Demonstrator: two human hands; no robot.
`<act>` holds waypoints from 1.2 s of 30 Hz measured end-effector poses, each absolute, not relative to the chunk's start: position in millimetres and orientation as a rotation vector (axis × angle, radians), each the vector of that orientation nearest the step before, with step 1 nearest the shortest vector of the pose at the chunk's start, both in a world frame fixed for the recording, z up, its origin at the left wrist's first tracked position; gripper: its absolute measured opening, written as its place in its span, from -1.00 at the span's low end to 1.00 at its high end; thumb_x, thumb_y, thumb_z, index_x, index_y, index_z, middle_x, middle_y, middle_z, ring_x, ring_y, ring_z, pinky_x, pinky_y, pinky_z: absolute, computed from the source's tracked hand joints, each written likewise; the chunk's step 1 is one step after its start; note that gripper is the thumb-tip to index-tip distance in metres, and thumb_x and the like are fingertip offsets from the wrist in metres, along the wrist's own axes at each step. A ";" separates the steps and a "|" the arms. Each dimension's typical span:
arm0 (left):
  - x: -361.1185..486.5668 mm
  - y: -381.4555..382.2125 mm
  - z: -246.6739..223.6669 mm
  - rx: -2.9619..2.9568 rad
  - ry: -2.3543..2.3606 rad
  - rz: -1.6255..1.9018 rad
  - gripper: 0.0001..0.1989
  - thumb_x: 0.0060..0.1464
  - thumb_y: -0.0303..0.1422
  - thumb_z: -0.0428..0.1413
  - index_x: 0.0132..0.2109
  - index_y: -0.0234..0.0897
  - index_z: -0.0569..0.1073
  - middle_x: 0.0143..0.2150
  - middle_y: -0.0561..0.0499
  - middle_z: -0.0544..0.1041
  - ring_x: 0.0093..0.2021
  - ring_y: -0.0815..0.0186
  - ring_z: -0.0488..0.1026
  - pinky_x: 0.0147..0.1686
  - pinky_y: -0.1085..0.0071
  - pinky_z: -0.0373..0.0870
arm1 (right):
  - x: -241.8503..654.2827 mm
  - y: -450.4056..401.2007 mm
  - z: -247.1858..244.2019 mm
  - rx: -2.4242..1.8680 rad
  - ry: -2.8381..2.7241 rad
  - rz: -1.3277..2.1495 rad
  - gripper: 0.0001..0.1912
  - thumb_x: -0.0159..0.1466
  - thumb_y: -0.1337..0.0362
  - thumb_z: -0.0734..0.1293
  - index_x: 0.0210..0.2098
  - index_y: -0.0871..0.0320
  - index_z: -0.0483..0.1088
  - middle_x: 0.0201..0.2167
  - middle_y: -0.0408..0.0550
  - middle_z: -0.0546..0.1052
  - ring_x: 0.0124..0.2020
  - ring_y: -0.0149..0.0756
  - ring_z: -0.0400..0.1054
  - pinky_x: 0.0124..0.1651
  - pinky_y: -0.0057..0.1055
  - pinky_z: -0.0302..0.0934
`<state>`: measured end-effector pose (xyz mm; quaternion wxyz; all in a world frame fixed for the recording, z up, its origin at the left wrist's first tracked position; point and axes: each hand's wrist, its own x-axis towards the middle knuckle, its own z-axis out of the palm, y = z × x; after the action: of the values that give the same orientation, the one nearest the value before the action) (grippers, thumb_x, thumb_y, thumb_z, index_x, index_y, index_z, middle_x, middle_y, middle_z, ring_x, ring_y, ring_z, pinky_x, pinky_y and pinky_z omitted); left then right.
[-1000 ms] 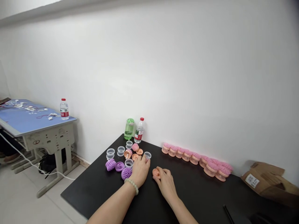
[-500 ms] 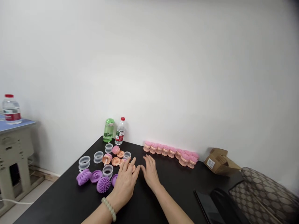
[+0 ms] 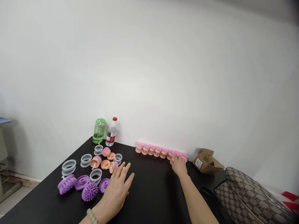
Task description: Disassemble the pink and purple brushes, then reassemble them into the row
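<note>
My left hand [image 3: 116,189], fingers spread and a beaded bracelet on its wrist, is over the black table [image 3: 149,193], beside loose parts. At the right end of a row of pink and peach brushes [image 3: 157,151], my right hand [image 3: 179,165] has its fingers bent over the front ones; what they grip is hidden. Purple bristled heads [image 3: 90,191], purple discs [image 3: 82,182], peach discs [image 3: 105,164], a pink bristled head [image 3: 106,151] and translucent rings [image 3: 68,167] lie left of my left hand.
A green bottle [image 3: 99,131] and a red-capped water bottle [image 3: 111,133] stand by the wall at the back left. On the right are an open cardboard box [image 3: 207,162] and a patterned bag [image 3: 254,196]. Part of another table [image 3: 3,121] shows at far left.
My right hand has moved right, from beside my left hand to the brush row's right end. The view has turned right. My left hand remains spread near the loose parts.
</note>
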<state>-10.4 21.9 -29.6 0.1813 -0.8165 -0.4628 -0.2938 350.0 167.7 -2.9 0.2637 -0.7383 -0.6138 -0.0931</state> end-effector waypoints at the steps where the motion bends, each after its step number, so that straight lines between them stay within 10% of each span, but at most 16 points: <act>1: -12.0 22.3 -29.2 -2.298 -1.309 -0.826 -0.25 -0.13 -0.70 0.15 0.24 -0.17 0.30 0.39 -0.27 0.19 0.37 -0.20 0.12 0.18 -0.21 0.30 | 348.9 166.3 -1.2 -2.007 -1.660 -0.225 -0.64 0.37 0.17 0.34 0.10 0.18 0.36 0.08 0.05 0.45 -0.02 -0.16 0.44 -0.01 -0.11 0.39; 10: -16.5 23.6 -33.5 -2.372 -1.302 -0.877 -0.29 -0.09 -0.66 0.17 0.22 -0.16 0.30 0.36 -0.24 0.25 0.36 -0.15 0.17 0.21 -0.15 0.32 | 296.3 132.8 13.8 -1.852 -1.751 0.131 -0.56 0.07 0.40 0.46 -0.03 0.25 0.43 -0.10 0.13 0.54 0.00 0.03 0.43 0.03 -0.16 0.27; 18: -21.6 32.9 -40.7 -2.501 -1.147 -1.122 -0.45 0.13 -0.39 0.16 0.24 -0.20 0.24 0.21 -0.19 0.41 0.26 -0.04 0.33 0.18 -0.01 0.38 | 188.3 58.9 -9.1 -1.438 -1.671 0.623 -0.59 0.00 0.25 0.50 -0.15 0.09 0.43 -0.27 -0.14 0.56 -0.23 -0.21 0.47 -0.13 -0.34 0.31; 36: -17.0 29.9 -30.4 -2.795 -1.597 -1.170 -0.82 -0.01 -0.28 0.19 -0.29 -0.19 0.35 -0.43 0.13 0.46 -0.44 0.30 0.43 -0.44 0.44 0.28 | 172.3 27.7 -20.4 -1.047 -1.616 0.999 -0.68 0.03 0.18 0.52 -0.22 0.05 0.50 -0.33 -0.20 0.54 -0.26 -0.26 0.43 -0.17 -0.35 0.31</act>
<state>-17.0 29.9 -30.4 -0.1414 -0.8078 -0.4616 -0.3383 172.3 27.7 -20.4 0.4671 -0.4266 -0.6588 0.4072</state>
